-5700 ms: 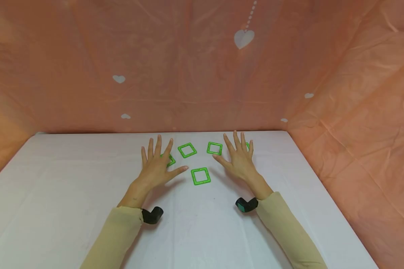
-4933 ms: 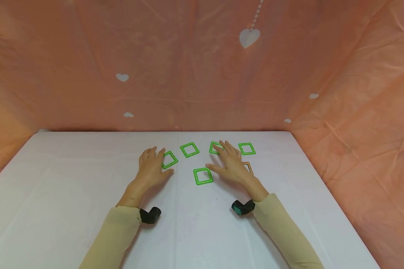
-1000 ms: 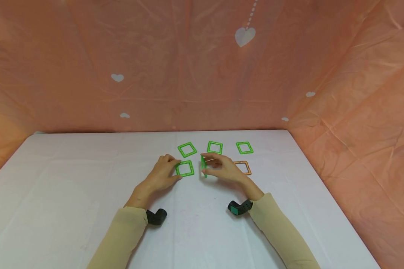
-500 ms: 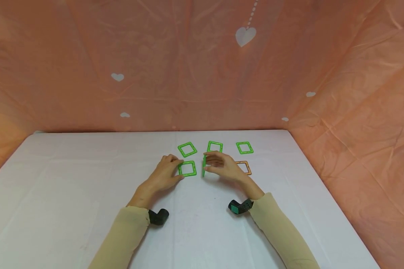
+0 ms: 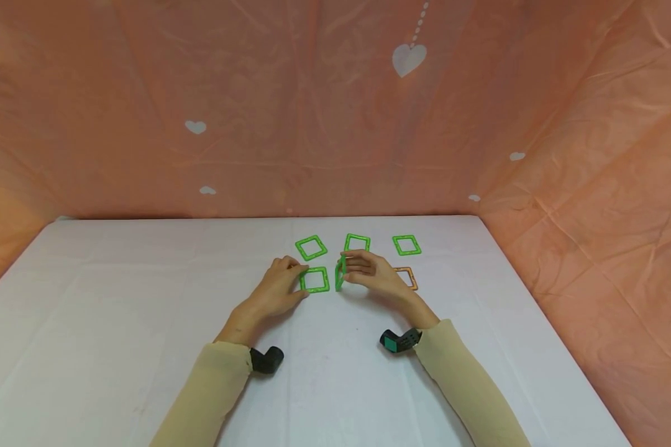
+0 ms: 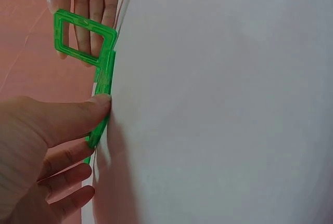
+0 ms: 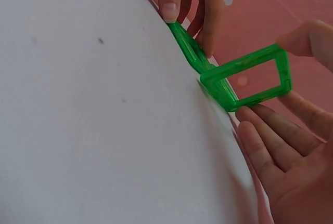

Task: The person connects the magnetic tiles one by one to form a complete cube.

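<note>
In the head view, my left hand (image 5: 274, 288) pinches the left edge of a green square magnetic tile (image 5: 327, 280) that lies flat on the table. My right hand (image 5: 379, 276) holds a second green square tile (image 5: 340, 274) upright, on edge, just to the right of the flat one. Thumb and fingers grip this upright tile (image 7: 242, 65) at its far side in the right wrist view. Seen from the left wrist, the flat tile (image 6: 105, 76) has its right edge close to the foot of the upright one; whether they touch I cannot tell.
Behind the hands lie three more green square tiles: one at left (image 5: 311, 248), one partly hidden by the right hand (image 5: 358, 236), one at right (image 5: 406, 245). An orange tile (image 5: 412, 279) shows beside the right hand. A pink curtain (image 5: 291, 124) borders the white table (image 5: 117, 323).
Earlier both hands were spread over the table. Since then each took a green tile; the right one was raised on edge. Over the last second, the left hand slid its flat tile rightward.
</note>
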Demonstrator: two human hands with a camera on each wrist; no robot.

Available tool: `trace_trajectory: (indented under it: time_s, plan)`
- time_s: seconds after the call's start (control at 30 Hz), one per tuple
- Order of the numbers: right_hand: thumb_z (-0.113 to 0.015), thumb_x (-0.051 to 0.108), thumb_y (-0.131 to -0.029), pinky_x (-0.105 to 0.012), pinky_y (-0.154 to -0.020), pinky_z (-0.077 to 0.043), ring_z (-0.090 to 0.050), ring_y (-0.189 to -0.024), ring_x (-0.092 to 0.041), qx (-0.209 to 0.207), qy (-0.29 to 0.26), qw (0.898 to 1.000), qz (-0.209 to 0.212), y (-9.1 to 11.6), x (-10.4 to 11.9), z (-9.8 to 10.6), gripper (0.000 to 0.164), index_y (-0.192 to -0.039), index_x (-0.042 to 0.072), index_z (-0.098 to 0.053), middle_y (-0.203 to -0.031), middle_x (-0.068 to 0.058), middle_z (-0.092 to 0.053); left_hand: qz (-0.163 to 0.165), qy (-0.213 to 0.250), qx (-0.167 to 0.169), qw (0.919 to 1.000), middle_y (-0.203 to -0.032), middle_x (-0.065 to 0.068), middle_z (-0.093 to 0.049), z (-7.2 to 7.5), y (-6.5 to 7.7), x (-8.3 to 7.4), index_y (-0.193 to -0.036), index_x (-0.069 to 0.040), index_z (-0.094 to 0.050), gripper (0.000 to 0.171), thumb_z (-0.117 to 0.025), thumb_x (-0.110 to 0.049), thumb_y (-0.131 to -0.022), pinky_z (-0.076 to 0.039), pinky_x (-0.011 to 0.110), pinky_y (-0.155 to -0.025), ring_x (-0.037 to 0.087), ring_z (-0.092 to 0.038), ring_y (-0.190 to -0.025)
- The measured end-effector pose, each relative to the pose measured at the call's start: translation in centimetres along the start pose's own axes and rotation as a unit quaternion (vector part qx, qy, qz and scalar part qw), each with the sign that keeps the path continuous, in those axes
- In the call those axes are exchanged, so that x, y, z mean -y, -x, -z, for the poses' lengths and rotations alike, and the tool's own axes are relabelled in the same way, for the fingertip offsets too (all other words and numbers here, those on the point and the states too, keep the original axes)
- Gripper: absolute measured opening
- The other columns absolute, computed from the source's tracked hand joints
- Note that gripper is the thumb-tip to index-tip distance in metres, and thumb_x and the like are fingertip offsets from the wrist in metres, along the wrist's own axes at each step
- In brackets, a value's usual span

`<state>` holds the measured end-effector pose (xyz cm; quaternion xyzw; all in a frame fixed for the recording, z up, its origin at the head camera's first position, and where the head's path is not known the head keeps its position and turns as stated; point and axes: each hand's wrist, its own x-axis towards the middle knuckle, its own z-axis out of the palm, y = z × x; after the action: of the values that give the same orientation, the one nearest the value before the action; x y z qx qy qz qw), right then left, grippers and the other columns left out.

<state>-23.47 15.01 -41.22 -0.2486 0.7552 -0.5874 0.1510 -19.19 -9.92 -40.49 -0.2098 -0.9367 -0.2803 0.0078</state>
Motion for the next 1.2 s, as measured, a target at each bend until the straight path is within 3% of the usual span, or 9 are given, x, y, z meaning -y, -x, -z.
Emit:
trace_trajectory:
  time_s: [0.4, 0.77, 1.03, 1.2]
  plan:
    - [-0.059, 0.001, -0.089, -0.020, -0.091, -0.048, -0.047, -0.128, -0.042, 0.001, -0.074, 0.997, -0.019, -0.03, -0.27, -0.13, 0.053, -0.139, -0.006, -0.041, -0.134, -0.031, -0.048, -0.004, 0.003, -0.001, 1.0000, -0.118, 0.019, -0.052, -0.34, -0.28, -0.19, -0.128, 0.006, -0.056, 0.050, -0.071, -0.014, -0.084, -0.040, 0.047, -0.095, 0.033, -0.046, -0.109]
    - [-0.060, 0.004, -0.089, -0.022, -0.092, -0.048, -0.054, -0.122, -0.037, -0.009, -0.047, 0.999, -0.023, 0.13, -0.11, -0.04, 0.053, -0.139, -0.003, -0.043, -0.131, -0.028, -0.052, 0.000, 0.001, -0.002, 1.0000, -0.119, 0.018, -0.052, -0.41, -0.20, -0.25, -0.127, 0.005, -0.057, 0.050, -0.073, -0.016, -0.084, -0.040, 0.047, -0.096, 0.033, -0.046, -0.110]
    - [-0.062, 0.004, -0.089, -0.025, -0.090, -0.049, -0.067, -0.094, -0.010, -0.036, -0.036, 0.998, -0.044, 0.29, 0.01, 0.15, 0.051, -0.137, -0.003, -0.047, -0.121, -0.027, -0.059, 0.008, 0.006, -0.002, 1.0000, -0.118, 0.018, -0.053, -0.21, -0.02, -0.26, -0.127, 0.005, -0.058, 0.051, -0.072, -0.020, -0.085, -0.041, 0.046, -0.097, 0.033, -0.047, -0.110]
    - [-0.062, 0.004, -0.089, -0.024, -0.085, -0.050, -0.067, -0.082, -0.007, -0.068, -0.033, 0.996, -0.049, 0.39, -0.07, 0.25, 0.043, -0.131, -0.005, -0.053, -0.108, -0.018, -0.065, 0.006, 0.009, -0.007, 0.9999, -0.115, 0.018, -0.054, -0.15, 0.15, -0.23, -0.124, 0.006, -0.060, 0.046, -0.070, -0.019, -0.086, -0.042, 0.045, -0.095, 0.032, -0.048, -0.108]
